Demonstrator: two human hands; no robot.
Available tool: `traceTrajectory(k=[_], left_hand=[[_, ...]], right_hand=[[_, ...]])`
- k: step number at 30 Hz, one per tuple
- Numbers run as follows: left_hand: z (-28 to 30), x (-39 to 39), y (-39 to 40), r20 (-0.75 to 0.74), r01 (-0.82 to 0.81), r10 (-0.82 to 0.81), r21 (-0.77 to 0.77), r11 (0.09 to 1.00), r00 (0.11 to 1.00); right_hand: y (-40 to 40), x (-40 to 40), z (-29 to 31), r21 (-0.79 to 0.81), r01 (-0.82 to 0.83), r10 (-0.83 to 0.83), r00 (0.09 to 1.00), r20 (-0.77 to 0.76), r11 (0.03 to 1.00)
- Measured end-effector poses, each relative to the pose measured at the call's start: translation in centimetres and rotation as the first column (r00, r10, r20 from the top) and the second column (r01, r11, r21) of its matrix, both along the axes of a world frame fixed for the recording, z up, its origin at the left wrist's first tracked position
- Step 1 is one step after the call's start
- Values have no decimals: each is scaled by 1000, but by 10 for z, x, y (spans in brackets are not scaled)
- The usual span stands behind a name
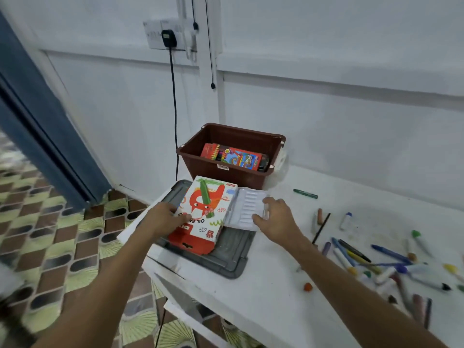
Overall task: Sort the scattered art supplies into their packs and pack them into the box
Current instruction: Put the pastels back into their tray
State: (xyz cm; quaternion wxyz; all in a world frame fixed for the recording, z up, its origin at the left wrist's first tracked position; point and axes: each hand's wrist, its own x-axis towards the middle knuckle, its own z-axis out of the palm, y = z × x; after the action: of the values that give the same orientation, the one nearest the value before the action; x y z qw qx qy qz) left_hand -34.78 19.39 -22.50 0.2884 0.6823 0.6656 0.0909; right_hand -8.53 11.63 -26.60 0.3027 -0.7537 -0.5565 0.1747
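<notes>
Your left hand (167, 218) grips the oil pastel box (200, 214); your right hand (275, 217) pinches its empty white tray (244, 208). One pack sits in the brown box (251, 136); markers (391, 262) litter the tabletop (276, 297).

The only lettering that reads is on the red-and-white pastel pack (200, 214), just beside the left hand (163, 219) that holds it: "OIL PA…" in dark capitals (the rest lies under the thumb, and the words run upside down to the camera). Print on the crayon pack (233, 156) in the brown box (226, 172) is too small.
</notes>
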Motion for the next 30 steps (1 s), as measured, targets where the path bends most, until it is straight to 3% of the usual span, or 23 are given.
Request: traceTrajectory(k=[3,5,7,10,14,16,20,22,25,27,30], left_hand=[[-3,-4,4,15,-83,83,39,996,996],[-3,-1,5,-44,-96,100,82,992,994],[-4,6,4,-74,-102,117,178,979,990],[-7,25,-3,-130,-12,51,286,958,990],[-6,49,-9,-158,128,-96,209,969,983],[-8,61,-12,-206,184,-134,247,951,969],[2,101,-36,27,205,-228,343,917,973],[9,125,-49,223,220,-265,209,953,938],[15,155,-62,534,288,-225,-37,957,815],[13,173,-68,589,364,-268,-48,930,762],[10,200,-82,580,406,-329,-3,914,745]], right_hand=[[3,5,4,-208,75,-128,958,-257,975],[4,6,7,-271,56,-191,843,-503,961],[3,9,7,-280,21,-200,752,-628,960],[-4,19,12,-253,33,-210,664,-717,967],[-22,47,23,-225,29,-196,607,-770,974],[-37,64,30,-197,6,-160,607,-779,980],[-71,94,36,-110,43,-114,601,-791,993],[-87,108,35,-71,72,-100,578,-810,995],[-115,125,36,-44,100,-93,559,-824,994],[-136,135,37,-18,154,-107,595,-796,988],[-171,152,36,37,296,-207,746,-634,954]])
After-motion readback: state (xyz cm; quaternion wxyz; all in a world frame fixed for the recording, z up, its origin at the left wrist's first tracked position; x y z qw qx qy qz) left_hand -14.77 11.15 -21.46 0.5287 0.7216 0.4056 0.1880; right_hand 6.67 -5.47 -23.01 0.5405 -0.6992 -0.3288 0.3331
